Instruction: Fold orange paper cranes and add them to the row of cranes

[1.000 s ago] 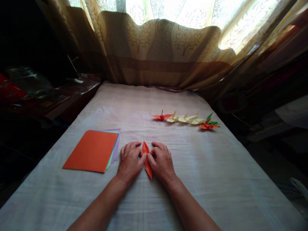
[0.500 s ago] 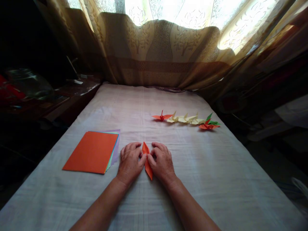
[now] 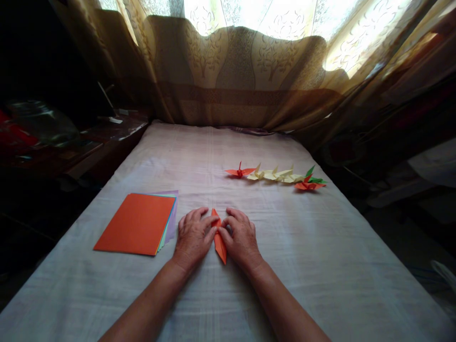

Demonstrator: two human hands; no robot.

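Observation:
A narrow, folded piece of orange origami paper (image 3: 220,248) lies on the cloth between my hands, its pointed ends toward and away from me. My left hand (image 3: 194,233) holds its left edge, with the thumb at the middle and the index finger stretched over the upper part. From the other side my right hand (image 3: 239,236) presses thumb and bent index finger against the right edge. Both thumbs nearly meet at the paper's middle, so that part is partly covered.
A stack of square paper (image 3: 137,223), orange on top, lies to the left. Folded paper cranes stand in a row at the back right: orange (image 3: 240,172), several cream (image 3: 274,175), green (image 3: 315,180) and another orange (image 3: 308,185). Behind the cloth-covered surface hangs a curtain (image 3: 228,71).
My left index finger has reached over the upper part of the folded paper. The thumbs stay near its middle, and the other things have not moved.

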